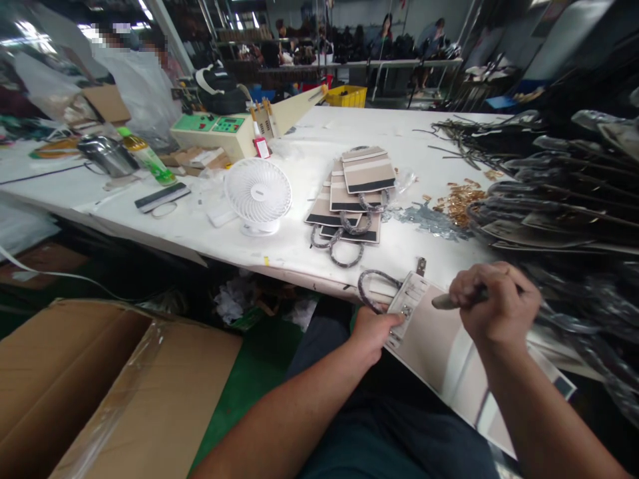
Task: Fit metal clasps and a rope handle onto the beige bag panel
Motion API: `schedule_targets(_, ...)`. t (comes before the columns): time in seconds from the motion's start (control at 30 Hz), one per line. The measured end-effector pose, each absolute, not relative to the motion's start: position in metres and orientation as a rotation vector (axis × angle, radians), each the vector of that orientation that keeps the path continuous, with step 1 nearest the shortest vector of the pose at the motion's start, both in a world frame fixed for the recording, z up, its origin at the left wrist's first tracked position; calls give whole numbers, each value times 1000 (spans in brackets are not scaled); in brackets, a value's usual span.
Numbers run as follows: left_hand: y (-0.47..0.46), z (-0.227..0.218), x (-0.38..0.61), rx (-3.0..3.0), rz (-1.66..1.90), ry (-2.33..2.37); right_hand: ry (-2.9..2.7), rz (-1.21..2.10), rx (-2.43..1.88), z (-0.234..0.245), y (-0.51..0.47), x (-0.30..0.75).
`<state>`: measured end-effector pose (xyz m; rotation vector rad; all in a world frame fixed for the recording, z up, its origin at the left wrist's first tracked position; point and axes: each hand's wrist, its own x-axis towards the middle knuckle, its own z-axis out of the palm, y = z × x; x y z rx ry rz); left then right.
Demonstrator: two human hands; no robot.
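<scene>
A long beige bag panel (433,349) with white and dark bands slants over the table edge and my lap. At its near end are small metal fittings (406,311) and a plastic-wrapped loop handle (363,287). My left hand (370,334) grips that end, thumb flat beside the fittings, its other fingers hidden underneath. Above the panel, my right hand (495,303) is closed in a fist around a short tool with a blunt greyish end (444,302); its kind does not show. A small metal piece (421,267) lies just past the panel.
Beyond the panel lie stacked beige pieces with loop handles (368,171), grey metal bits (432,219) and gold-coloured clips (462,201). Wrapped bag pieces (544,213) crowd the right. A white fan (258,193) stands left, and a cardboard box (164,392) sits below.
</scene>
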<state>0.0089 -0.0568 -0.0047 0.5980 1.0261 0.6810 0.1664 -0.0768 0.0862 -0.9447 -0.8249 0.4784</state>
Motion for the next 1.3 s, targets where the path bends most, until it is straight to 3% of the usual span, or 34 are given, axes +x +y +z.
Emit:
schedule_targets(0.4,-65,3,-1,589,634,973,-733,385,-991,59,-48,176)
schedule_targets(0.53,-66,8,-26,974,860,1119,-742,413,-1052,51,-47,185)
schedule_targets(0.67,-57,27,-42,1799,1176,1264,-761,451,-1063,49,-47,185)
schedule_targets(0.77,-37,41,-26,2388,919,902,-789,454,-1122,57,-46,184)
schedule_targets(0.9,-8,39,2,2563,453,722,-930,498,-1349,72,-53,195)
schedule_targets(1.17,8,36,1,2646,331,728,-1619,40,-2123,25,-96,198)
schedule_targets(1.3,20,43,-4,2666,265,662,-1694,-237,-2238,2,-108,176)
